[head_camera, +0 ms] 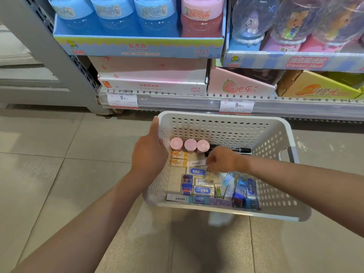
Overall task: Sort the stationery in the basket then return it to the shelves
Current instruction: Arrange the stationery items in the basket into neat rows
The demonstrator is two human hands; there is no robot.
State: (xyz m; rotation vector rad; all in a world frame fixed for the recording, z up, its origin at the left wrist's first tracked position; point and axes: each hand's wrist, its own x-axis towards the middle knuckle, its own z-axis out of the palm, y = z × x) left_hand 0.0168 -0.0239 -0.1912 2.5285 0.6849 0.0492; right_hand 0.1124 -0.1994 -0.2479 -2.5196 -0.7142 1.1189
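On the floor before the shelves (197, 99), white perforated basket (226, 125), long axis running left-right across the view; left hand (149, 152) grips its left rim, thumb outside, fingers (162, 143) curled over the wall; right hand (221, 161) reaches inside, fingers bent down and pinching at something small near a barcoded eraser (196, 163), exactly what I cannot tell. Three pink-capped tubes (190, 145) stand upright in a row at the far wall; black marker (239, 150) lies beside them, long axis left-right, which end is the cap unclear; mixed erasers (201, 191) lie jumbled at the near side. Risks, by judgement: a wrist sweep could topple the tubes; small items may slip from a thin pinch; look-alike blue packets invite mis-sorting.
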